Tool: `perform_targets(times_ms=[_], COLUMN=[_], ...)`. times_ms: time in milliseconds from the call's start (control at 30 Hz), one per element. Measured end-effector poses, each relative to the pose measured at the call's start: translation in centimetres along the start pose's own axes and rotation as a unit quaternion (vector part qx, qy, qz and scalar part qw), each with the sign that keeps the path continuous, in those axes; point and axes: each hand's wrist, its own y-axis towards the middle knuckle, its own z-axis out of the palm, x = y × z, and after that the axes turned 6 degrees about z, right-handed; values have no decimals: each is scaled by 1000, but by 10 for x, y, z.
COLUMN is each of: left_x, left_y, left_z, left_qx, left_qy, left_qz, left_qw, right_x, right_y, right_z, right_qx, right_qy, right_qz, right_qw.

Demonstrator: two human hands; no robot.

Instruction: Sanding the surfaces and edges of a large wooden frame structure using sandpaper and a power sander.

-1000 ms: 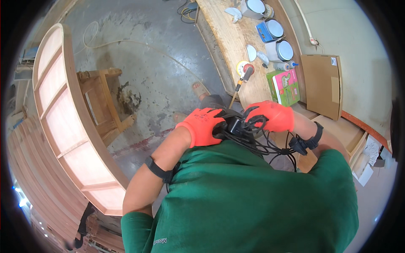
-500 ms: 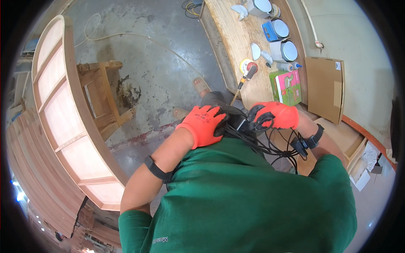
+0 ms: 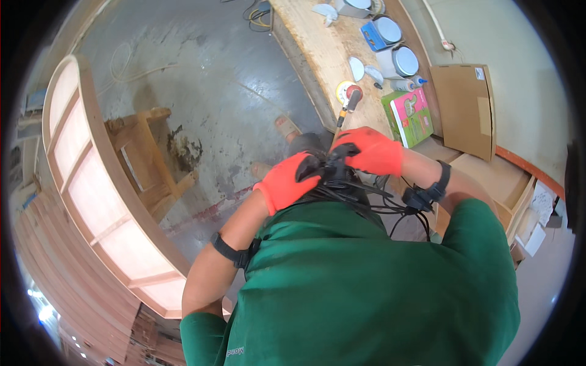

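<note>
My left hand (image 3: 287, 185) and my right hand (image 3: 373, 152) wear orange-red gloves with black palms and fingertips. Both are closed, close together at my waist, pinching a black strap-like piece (image 3: 334, 169) between them. Its exact kind is hard to make out, since the fingers cover much of it. Several black cables (image 3: 390, 207) hang in a tangle from it, below my right hand. On my right forearm sits a black band with a small dark module (image 3: 421, 196); another black band (image 3: 227, 250) circles my left forearm.
Ahead right, a wooden workbench (image 3: 308, 46) carries a sander (image 3: 349, 94), sanding-disc boxes (image 3: 395, 61), bottles (image 3: 408, 84) and a green-pink box (image 3: 412, 119). A cardboard carton (image 3: 462, 110) leans by the wall. A curved wooden panel frame (image 3: 97, 158) stands left, beside a low wooden stand (image 3: 149, 161).
My hands have drawn closer together over the black piece, the right one moving left and slightly forward. The view has shifted slightly.
</note>
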Motion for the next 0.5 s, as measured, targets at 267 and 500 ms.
perform_targets(times_ms=[267,500], left_x=[8,23], left_y=[1,10], left_z=[1,-9], left_qx=[-71,33], left_qy=[-258,-220], left_qz=[4,-91], left_qw=[964,971], right_x=[23,26], right_y=[30,39], right_z=[9,13], right_qx=[8,-16], right_qy=[57,-29], right_qz=[68,-16], right_qw=[996,999])
